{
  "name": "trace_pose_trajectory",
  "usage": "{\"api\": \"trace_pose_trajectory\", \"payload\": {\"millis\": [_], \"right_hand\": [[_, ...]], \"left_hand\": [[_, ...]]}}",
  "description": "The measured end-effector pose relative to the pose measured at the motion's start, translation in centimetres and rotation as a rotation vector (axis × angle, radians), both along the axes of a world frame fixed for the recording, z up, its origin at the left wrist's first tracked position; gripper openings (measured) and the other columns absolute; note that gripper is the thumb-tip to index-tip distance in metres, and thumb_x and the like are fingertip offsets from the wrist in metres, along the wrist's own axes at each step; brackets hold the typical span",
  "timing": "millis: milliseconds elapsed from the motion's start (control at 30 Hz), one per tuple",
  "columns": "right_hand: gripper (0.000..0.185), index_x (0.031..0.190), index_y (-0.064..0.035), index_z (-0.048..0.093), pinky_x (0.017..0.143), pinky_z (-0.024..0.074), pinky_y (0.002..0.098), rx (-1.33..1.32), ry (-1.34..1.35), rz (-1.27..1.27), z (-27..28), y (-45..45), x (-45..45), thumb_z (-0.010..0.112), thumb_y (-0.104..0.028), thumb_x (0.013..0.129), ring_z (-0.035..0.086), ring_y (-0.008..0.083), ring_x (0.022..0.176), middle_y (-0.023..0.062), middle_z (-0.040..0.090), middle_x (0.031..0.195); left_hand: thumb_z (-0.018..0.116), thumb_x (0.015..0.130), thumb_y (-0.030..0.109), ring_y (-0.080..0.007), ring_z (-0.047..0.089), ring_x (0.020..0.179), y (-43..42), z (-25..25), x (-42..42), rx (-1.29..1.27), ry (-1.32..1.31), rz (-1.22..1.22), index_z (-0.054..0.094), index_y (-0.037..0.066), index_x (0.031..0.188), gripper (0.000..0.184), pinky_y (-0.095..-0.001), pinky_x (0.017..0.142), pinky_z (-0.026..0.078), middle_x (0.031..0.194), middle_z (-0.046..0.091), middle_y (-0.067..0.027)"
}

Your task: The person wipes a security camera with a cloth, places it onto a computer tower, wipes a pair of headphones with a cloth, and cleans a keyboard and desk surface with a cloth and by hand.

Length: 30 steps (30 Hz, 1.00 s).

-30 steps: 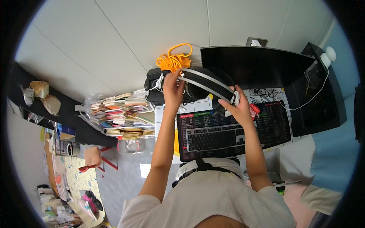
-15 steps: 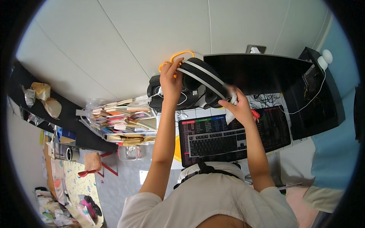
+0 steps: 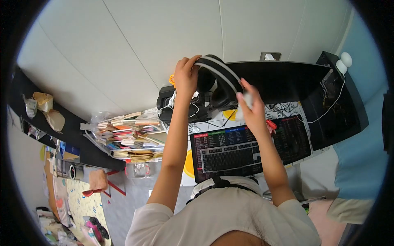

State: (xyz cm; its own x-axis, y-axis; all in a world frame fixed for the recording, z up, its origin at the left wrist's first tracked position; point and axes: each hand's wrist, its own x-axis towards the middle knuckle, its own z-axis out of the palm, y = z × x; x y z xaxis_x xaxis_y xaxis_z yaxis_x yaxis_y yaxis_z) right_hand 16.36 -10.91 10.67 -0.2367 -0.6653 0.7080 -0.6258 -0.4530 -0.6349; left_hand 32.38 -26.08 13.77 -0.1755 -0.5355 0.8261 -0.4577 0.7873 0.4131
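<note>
Black headphones with a grey-edged headband are held up above the desk, in front of the monitor. My left hand grips the left end of the band. At the other end, my right hand is slightly blurred and closed on a white cloth or tissue, its fingers beside the band. The ear cups hang below the band between my hands. Below them lie the keyboard and a dark printed desk mat.
Stacked papers and books fill a rack at the left. A black computer case stands at the right with a white round device on top. Tangled cables and a red object lie behind the keyboard.
Both hands and the headphones have moved up and slightly left. My right hand has shifted along the band's right end with the white cloth. The orange cable is now mostly hidden.
</note>
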Motion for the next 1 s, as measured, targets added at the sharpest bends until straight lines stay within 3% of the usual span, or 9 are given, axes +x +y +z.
{"api": "trace_pose_trajectory", "payload": {"millis": [133,200,233,567,633,700,833,967,1000], "right_hand": [[0.048,0.122,-0.0037,0.044,0.08,0.0465,0.0307,-0.051,0.087,-0.094,2.0,-1.9,0.7,0.063,-0.016,0.08,0.056,0.0263,0.097,0.0151,0.056,0.108],[0.051,0.12,-0.0024,0.046,0.075,0.0485,0.0312,0.091,0.125,-0.064,2.2,-2.5,-0.3,0.067,-0.016,0.076,0.059,0.0243,0.09,0.0141,0.057,0.106],[0.048,0.112,0.0005,0.051,0.07,0.0492,0.0314,0.044,0.166,-0.118,2.4,-3.0,-0.7,0.071,-0.018,0.072,0.061,0.024,0.081,0.0145,0.059,0.098],[0.04,0.097,0.0031,0.057,0.065,0.0483,0.0285,0.004,0.019,-0.067,3.7,-5.0,-2.6,0.073,-0.023,0.071,0.061,0.0217,0.073,0.0144,0.062,0.084],[0.038,0.096,0.0027,0.057,0.064,0.048,0.0278,0.035,-0.012,-0.072,3.8,-5.1,-2.7,0.073,-0.023,0.071,0.061,0.0206,0.071,0.0137,0.062,0.082],[0.035,0.096,0.0041,0.057,0.067,0.0451,0.0233,0.042,-0.112,-0.109,4.0,-5.2,-2.9,0.073,-0.016,0.072,0.056,0.0096,0.071,0.0077,0.062,0.079],[0.03,0.091,0.0037,0.058,0.065,0.0447,0.0223,0.065,-0.145,-0.117,3.9,-5.7,-4.9,0.071,-0.016,0.073,0.054,0.0077,0.069,0.0058,0.062,0.076],[0.032,0.091,0.0044,0.059,0.064,0.0448,0.0228,0.103,-0.193,-0.123,4.2,-6.1,-5.8,0.071,-0.018,0.073,0.055,0.0092,0.068,0.008,0.063,0.076],[0.034,0.091,0.0045,0.059,0.064,0.0464,0.0259,0.123,-0.148,-0.153,4.4,-6.1,-6.3,0.071,-0.02,0.072,0.059,0.0167,0.069,0.0125,0.063,0.078]], "left_hand": [[0.059,0.074,0.003,-0.0256,0.051,0.071,-1.7,0.8,-0.5,0.081,0.018,-0.03,0.063,0.008,0.097,0.024,-0.0345,0.065,0.041,0.072,0.052,-0.0091],[0.061,0.073,0.005,-0.0253,0.051,0.069,-2.4,1.1,-0.7,0.037,0.024,-0.048,0.064,0.008,0.095,0.023,-0.0341,0.063,0.042,0.07,0.052,-0.0089],[0.062,0.073,0.005,-0.0251,0.051,0.069,-2.9,1.2,-1.1,0.022,0.041,-0.079,0.064,0.008,0.094,0.022,-0.0339,0.063,0.041,0.069,0.053,-0.0087],[0.065,0.07,0.007,-0.0253,0.053,0.066,-6.7,0.5,-4.8,0.007,0.079,-0.117,0.067,0.009,0.089,0.019,-0.0339,0.061,0.043,0.069,0.056,-0.0092],[0.07,0.067,0.008,-0.0223,0.056,0.068,-7.4,-0.1,-5.9,0.105,0.11,-0.235,0.067,0.01,0.091,0.024,-0.0317,0.062,0.045,0.068,0.056,-0.0083],[0.071,0.066,0.008,-0.0205,0.058,0.069,-7.7,-0.5,-6.8,0.187,0.13,-0.302,0.066,0.009,0.092,0.026,-0.0301,0.062,0.047,0.068,0.056,-0.007],[0.074,0.066,0.007,-0.015,0.061,0.071,-8.6,-0.4,-7.6,0.472,0.172,-0.483,0.063,0.002,0.09,0.027,-0.0252,0.062,0.049,0.071,0.059,-0.0055],[0.074,0.067,0.008,-0.0128,0.06,0.068,-10.2,-2.0,-8.9,0.651,0.191,-0.631,0.062,-0.001,0.09,0.027,-0.0245,0.061,0.048,0.078,0.063,-0.0089],[0.075,0.066,0.008,-0.0127,0.059,0.068,-10.4,-2.1,-9.1,0.738,0.203,-0.692,0.062,-0.001,0.09,0.028,-0.0244,0.061,0.048,0.079,0.064,-0.0085]]}}
